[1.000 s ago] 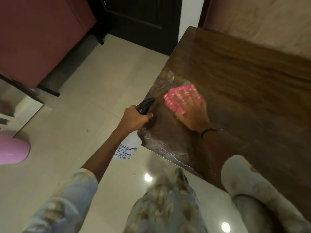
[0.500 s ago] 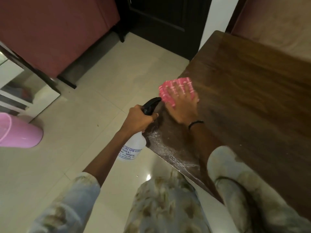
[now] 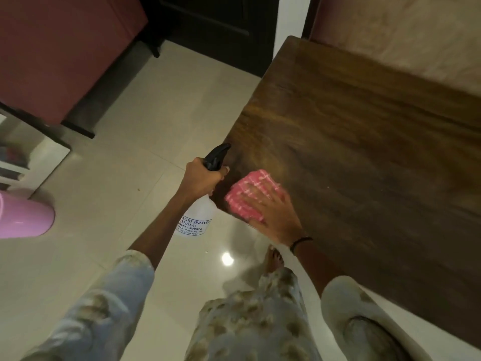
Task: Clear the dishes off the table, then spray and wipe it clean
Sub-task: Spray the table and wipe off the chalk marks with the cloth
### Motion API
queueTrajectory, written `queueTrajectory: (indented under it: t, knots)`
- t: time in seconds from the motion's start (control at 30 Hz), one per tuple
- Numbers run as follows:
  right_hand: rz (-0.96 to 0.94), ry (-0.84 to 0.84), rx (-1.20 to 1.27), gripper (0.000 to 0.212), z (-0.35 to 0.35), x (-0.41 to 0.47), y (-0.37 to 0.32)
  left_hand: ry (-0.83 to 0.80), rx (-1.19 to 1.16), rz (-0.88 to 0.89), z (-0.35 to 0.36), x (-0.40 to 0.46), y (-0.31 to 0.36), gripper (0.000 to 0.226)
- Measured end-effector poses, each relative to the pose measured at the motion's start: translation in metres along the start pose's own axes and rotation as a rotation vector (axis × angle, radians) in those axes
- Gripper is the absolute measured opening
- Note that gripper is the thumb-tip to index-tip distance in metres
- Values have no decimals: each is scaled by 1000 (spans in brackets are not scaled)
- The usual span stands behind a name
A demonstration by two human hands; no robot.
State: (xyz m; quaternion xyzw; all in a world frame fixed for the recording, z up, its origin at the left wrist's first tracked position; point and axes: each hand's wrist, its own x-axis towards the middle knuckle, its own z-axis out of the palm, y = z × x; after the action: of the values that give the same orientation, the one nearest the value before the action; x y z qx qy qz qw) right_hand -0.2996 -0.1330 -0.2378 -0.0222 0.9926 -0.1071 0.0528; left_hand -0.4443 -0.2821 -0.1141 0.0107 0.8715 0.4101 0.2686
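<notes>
My right hand [image 3: 270,217], flat on the pink cloth [image 3: 248,198], has drawn back to the tabletop [image 3: 364,152] corner — film gone, wiping nearly done; left hand [image 3: 201,178] grips the spray bottle [image 3: 200,214].

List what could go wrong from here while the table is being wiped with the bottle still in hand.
1. The right hand presses the pink cloth right at the table's near corner; a stroke outward could push the cloth off the edge onto the floor.
2. The left hand holds the spray bottle close beside that corner, so it could knock the wood or spray by accident.
3. The tiles look glossy and a bare foot shows; any drips could be slippery.
</notes>
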Motion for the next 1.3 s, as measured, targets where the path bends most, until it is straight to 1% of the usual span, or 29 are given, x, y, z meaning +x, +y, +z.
queueTrajectory:
  t: [0.1,0.17,0.2,0.27,0.33,0.43,0.53,0.63,0.77,0.83,0.9,1.0,1.1,1.17,1.23,1.3]
  knots:
    - [276,16,1,67,-7,-38,18,4,-33,17,1,-9,6,19]
    - [381,34,29,67,-9,-64,11,21,-55,40,0,-11,9,16]
    - [410,44,45,67,-7,-75,2,37,-62,47,-1,-11,9,20]
    - [415,53,79,65,-3,-88,-22,60,-79,51,-2,-10,10,26]
    - [375,54,117,63,2,-84,-41,63,-103,65,-4,-8,11,28]
    - [306,57,160,61,-1,-53,-55,68,-118,83,-4,-4,12,28]
    - [290,36,200,57,-6,-10,-68,67,-136,117,-1,0,10,25]
    - [352,55,243,59,-10,25,-79,93,-157,175,0,2,7,20]
    - [555,23,287,76,-15,52,-90,166,-166,356,1,3,0,17]
    - [585,-26,355,80,-21,57,-88,186,-198,447,2,3,-6,19]
    - [560,-75,409,80,-28,56,-80,223,-224,494,2,6,-10,25]
    - [512,-139,470,79,-38,53,-69,258,-267,471,0,13,-15,36]
    - [504,-170,499,77,-44,53,-68,259,-333,372,-4,14,-19,37]
    - [497,-184,470,77,-47,54,-70,223,-361,329,-6,11,-21,37]
    - [510,-188,470,76,-49,55,-71,153,-386,291,-11,10,-21,39]
    - [522,-202,477,73,-57,54,-71,72,-379,287,-17,9,-23,48]
